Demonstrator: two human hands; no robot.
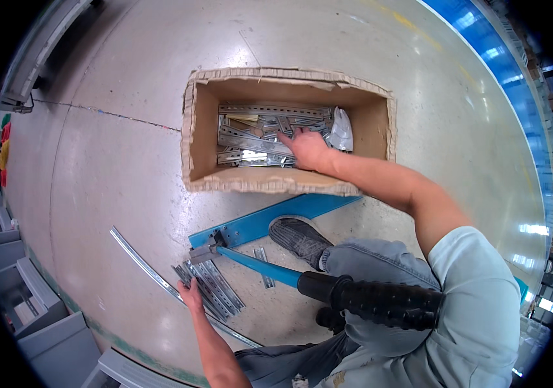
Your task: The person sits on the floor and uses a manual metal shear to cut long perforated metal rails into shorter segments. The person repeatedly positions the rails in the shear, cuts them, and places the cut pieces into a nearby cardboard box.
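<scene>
My right hand (309,150) reaches into a cardboard box (189,139), its thumb and a finger apart over loose slotted metal rails (260,141); the other fingers are partly hidden. At the lower left, my left hand (190,296) has its fingers closed around the edge of a short slotted rail, beside several cut rails (220,290) on the floor. A long metal rail (139,260) runs past that hand. Right of the pile stands a blue lever cutter (257,265) on a blue base (250,229); its black grip (386,301) lies against my right upper arm and leg.
Inside the box, a crumpled pale bag or glove (340,131) sits at the right end. One short rail (264,267) lies apart near my shoe (299,240). Grey bins (37,294) line the left, and a wheeled cart (37,48) is at the upper left.
</scene>
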